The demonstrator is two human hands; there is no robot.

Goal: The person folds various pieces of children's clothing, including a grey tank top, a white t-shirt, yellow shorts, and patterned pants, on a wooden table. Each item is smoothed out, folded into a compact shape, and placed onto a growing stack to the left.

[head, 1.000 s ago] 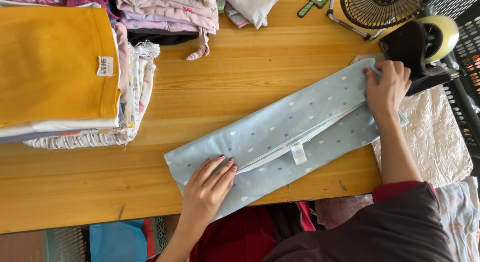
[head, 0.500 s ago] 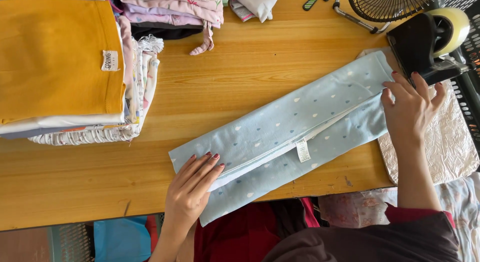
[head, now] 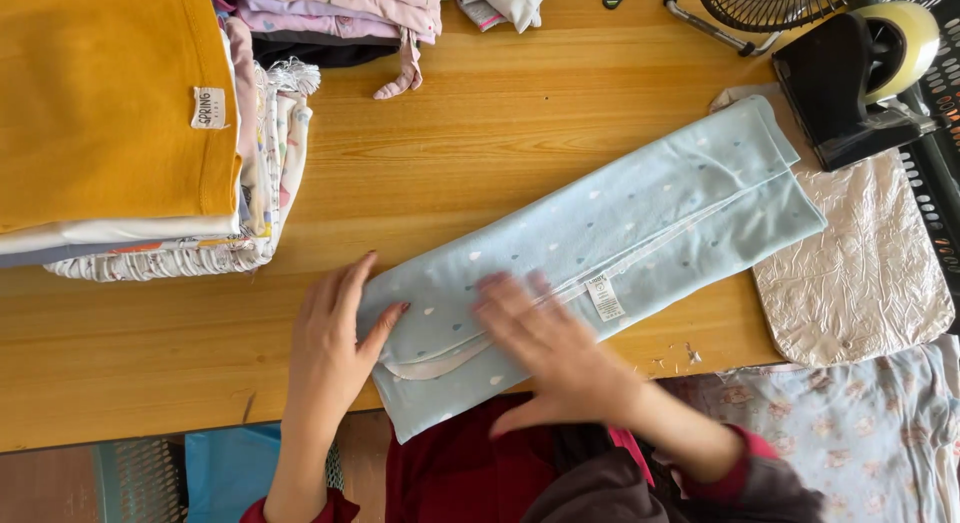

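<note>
Since the earlier frame the right hand (head: 555, 348) has swept from the far right end of the cloth down to its lower left end, and it now lies beside the left hand (head: 335, 348).

Across the whole frame runs a pale wooden table (head: 500, 133). At upper left sits a tall stack of folded garments (head: 150, 213), topped by a mustard-yellow folded piece (head: 100, 93). Lying slantwise through the middle, from lower centre up to the right, is the long light-blue cloth with small drop-shaped spots (head: 640, 213), folded lengthwise into a narrow band. A crinkled silvery padded mat (head: 860, 273) lies at the right edge, under the cloth's far tip. Above it stands a black tape dispenser with a yellowish roll (head: 860, 73).

Judging by the narrow band, the lengthwise fold is done and the cloth's near end is being flattened; the next move would call for lifting one end and bringing it squarely over the other. Left hand is flat and spread, fingers curved against the cloth's end, holding nothing. Right hand is blurred, open and pressing flat on the fabric, gripping nothing.

A small white rectangular sewn-in tag (head: 604, 295) shows at the cloth's lower edge, centre right. A small white woven label (head: 208, 107) sits on the yellow piece, upper left.
</note>
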